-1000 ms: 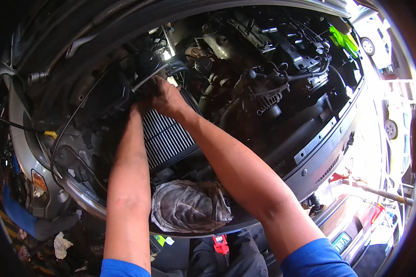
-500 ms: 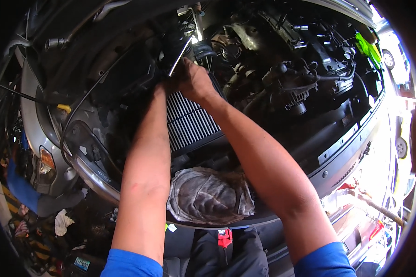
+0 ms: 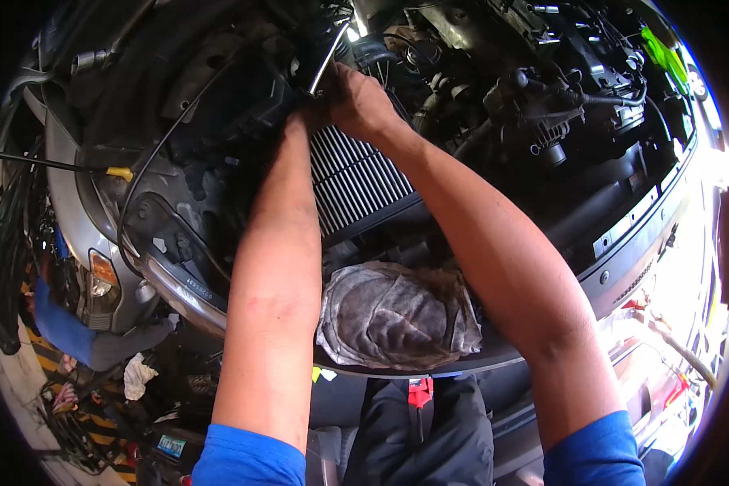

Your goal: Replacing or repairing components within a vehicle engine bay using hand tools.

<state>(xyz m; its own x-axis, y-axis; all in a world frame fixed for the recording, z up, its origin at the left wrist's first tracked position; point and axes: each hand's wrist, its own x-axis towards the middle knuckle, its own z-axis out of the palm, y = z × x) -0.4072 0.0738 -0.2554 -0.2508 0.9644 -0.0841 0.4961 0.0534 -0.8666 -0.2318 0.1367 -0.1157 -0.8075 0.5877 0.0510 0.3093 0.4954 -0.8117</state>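
Note:
Both my arms reach into a car's engine bay. My right hand (image 3: pixel 363 101) is closed around the lower end of a shiny metal tool shaft (image 3: pixel 327 55) that points up into the dark engine parts. My left hand (image 3: pixel 301 109) is mostly hidden behind black housing and the right hand, pressed close to the same spot; its grip cannot be made out. Just below the hands lies a pleated white air filter (image 3: pixel 356 178) in its black housing.
A dirty grey rag (image 3: pixel 397 316) lies on the front panel near me. A yellow-tipped rod (image 3: pixel 117 172) crosses at left beside a headlight (image 3: pixel 101 279). Hoses and engine parts (image 3: pixel 543 113) fill the right. A green object (image 3: pixel 662 50) sits far right.
The view has shifted, so the hands and filter now sit higher and further right in the picture. The shiny tool shaft has come into sight above my right hand.

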